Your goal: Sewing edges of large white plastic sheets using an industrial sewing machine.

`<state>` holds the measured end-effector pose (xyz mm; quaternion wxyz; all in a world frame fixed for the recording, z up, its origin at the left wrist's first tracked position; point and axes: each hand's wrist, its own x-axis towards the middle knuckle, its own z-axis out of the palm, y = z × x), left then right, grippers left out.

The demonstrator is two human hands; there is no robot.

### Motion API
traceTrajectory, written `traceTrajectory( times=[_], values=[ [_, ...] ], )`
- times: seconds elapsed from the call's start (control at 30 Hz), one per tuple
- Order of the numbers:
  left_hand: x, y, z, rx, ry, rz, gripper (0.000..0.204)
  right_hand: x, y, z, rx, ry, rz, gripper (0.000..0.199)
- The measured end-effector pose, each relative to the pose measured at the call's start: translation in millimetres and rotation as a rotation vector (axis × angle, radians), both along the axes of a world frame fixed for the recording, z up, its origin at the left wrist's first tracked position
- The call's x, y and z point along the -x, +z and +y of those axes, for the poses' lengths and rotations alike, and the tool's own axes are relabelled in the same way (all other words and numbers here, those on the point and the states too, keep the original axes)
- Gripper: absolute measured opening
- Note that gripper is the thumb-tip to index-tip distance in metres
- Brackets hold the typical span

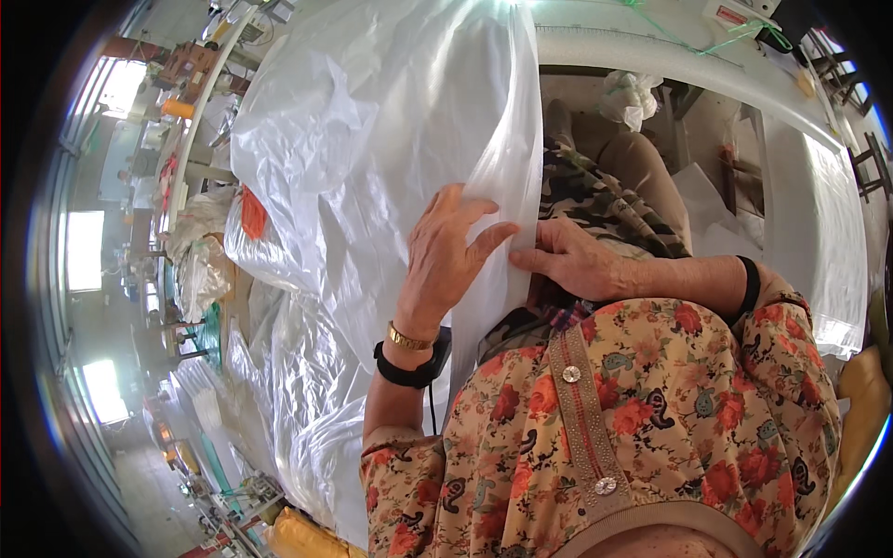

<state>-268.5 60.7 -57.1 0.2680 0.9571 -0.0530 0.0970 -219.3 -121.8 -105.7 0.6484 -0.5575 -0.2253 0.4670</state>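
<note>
The film (326,167), a wide, clear, creased sheet, spreads from the far edge of the view down over the person's left side and lap. Its right-hand edge runs in long folds just in front of the body, and both hands are at that edge.

The left hand (448,249) lies palm down on the film, partly open, thumb and forefinger spread apart with the thumb pointing toward the other hand; whether its fingertips nip any of the sheet cannot be told. The right hand (569,256) comes across from the right, fingers curled and thumb pressed against them, with the film's edge pinched between. The two thumbs are near each other, not touching.

A gold bracelet (409,338) and a black strap (409,370) circle the left wrist. The person wears a flowered top (688,400) and camouflage bottoms (586,200).

Beyond the knees stands a white desk (670,58), green string (730,42) trailing over its far part. A white bag (633,98) is near its front edge. More clear sheeting (837,251) hangs at the right; an orange spool (177,108) is at the far left.
</note>
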Motion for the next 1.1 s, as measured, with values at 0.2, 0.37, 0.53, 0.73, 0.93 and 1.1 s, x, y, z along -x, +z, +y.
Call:
traceTrajectory(
  times=[0.2, 0.37, 0.53, 0.73, 0.93, 1.1],
  values=[
    [-4.7, -19.1, 0.8, 0.189, 0.046, 0.125, 0.015, 1.9, -2.0, 3.1, 0.051, 0.022, -0.190, 0.024],
    [0.0, -7.0, -2.1, 0.365, 0.057, 0.036, 0.006, 5.7, 6.4, 2.0, -0.004, -0.009, -0.123, 0.025],
    [2.2, 8.1, -6.6, 0.340, 0.033, -0.086, 0.007, 4.0, 15.9, -0.6, 0.043, 0.011, -0.209, 0.024],
    [8.5, -0.4, -1.6, 0.411, 0.056, 0.031, 0.009, 6.6, 26.5, -0.8, 0.111, 0.016, -0.238, 0.022],
    [8.0, 0.7, -7.2, 0.521, 0.172, 0.102, 0.007, 6.3, 10.4, 1.5, 0.076, -0.053, -0.505, 0.026],
    [11.5, -12.9, 1.9, 0.673, 0.158, 0.203, 0.014, 6.9, 16.1, 2.8, 0.073, -0.054, -0.609, 0.026]
  ],
)
